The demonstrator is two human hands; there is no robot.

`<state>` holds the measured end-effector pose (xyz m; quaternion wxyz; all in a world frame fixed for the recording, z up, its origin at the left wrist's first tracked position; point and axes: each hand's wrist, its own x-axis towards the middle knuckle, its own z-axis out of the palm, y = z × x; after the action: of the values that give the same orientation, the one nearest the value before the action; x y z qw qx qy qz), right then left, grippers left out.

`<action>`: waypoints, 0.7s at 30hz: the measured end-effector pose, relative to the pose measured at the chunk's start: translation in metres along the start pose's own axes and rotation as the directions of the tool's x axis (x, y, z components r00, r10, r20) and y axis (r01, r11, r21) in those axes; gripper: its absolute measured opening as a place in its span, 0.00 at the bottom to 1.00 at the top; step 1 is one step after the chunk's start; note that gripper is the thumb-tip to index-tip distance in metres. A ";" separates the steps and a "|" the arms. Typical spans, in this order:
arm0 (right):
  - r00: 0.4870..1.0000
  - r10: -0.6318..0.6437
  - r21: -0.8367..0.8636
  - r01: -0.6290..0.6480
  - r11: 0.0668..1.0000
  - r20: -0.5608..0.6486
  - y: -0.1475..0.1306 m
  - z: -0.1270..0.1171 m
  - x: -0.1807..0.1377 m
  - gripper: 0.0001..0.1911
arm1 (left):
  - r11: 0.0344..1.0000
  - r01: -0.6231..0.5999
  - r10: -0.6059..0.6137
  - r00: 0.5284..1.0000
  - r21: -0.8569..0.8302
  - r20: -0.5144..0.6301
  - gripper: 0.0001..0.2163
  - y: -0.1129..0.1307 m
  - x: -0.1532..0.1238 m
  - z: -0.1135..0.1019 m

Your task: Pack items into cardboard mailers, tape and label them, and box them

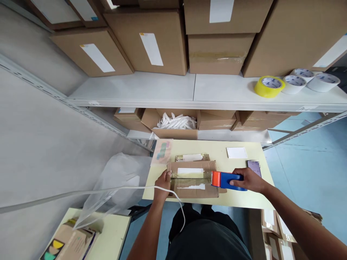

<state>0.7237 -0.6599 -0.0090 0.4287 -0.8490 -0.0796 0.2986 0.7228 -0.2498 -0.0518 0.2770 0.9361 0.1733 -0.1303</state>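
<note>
On the pale yellow table [217, 148] in front of me lies a flat cardboard package [193, 189] with white labels and clear tape across its middle. At its left edge, my left hand [162, 182] is closed on the cardboard, the thumb on top. My right hand [245, 179] grips the blue handle of a tape dispenser [229, 180]. The dispenser's orange-red head rests at the package's right end, over the tape band. Just behind the package sits a smaller taped cardboard piece [192, 157]. What lies under my left fingers is hidden.
A phone [254, 167] and a white card [236, 152] lie on the table's right side. Tape rolls [269, 86] and large boxes [159, 39] fill the shelf. An open box of white items [177, 122] stands below. A white cable [108, 190] crosses the left.
</note>
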 end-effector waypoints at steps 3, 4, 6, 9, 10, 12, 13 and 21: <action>1.000 -0.002 -0.002 0.002 1.000 0.011 -0.002 -0.001 0.000 0.29 | 0.997 -0.027 0.028 1.000 0.069 -0.008 0.17 0.002 0.000 -0.002; 1.000 -0.003 -0.001 0.003 1.000 0.014 -0.003 -0.001 0.000 0.29 | 0.995 -0.035 0.036 0.999 0.097 -0.006 0.17 0.003 0.000 -0.002; 1.000 -0.004 -0.008 0.004 1.000 0.017 -0.006 -0.002 -0.001 0.29 | 0.987 -0.042 0.043 0.999 0.152 -0.004 0.19 0.004 -0.002 -0.002; 1.000 -0.002 -0.046 0.002 0.999 0.012 -0.013 -0.003 -0.002 0.28 | 0.977 -0.030 0.035 0.999 0.209 -0.021 0.20 0.008 -0.006 -0.001; 1.000 -0.001 -0.058 0.002 0.998 0.009 -0.017 -0.003 -0.002 0.28 | 0.974 -0.020 0.027 0.999 0.224 -0.030 0.20 0.010 -0.007 0.000; 1.000 -0.003 -0.074 0.003 0.997 -0.002 -0.026 -0.006 -0.004 0.27 | 0.968 0.008 0.005 0.999 0.249 -0.053 0.21 0.013 -0.011 0.002; 1.000 -0.004 -0.072 0.003 0.997 -0.005 -0.030 -0.008 -0.006 0.27 | 0.966 0.019 -0.001 0.998 0.258 -0.067 0.21 0.015 -0.013 0.002; 1.000 0.022 -0.073 -0.023 0.997 -0.010 -0.046 -0.021 -0.010 0.27 | 0.977 0.041 -0.027 0.997 0.210 -0.069 0.22 0.018 -0.013 0.006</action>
<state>0.7330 -0.6496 0.0411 0.3941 -0.8663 -0.0790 0.2965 0.7176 -0.2708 -0.0433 0.1679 0.9609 0.1834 -0.1220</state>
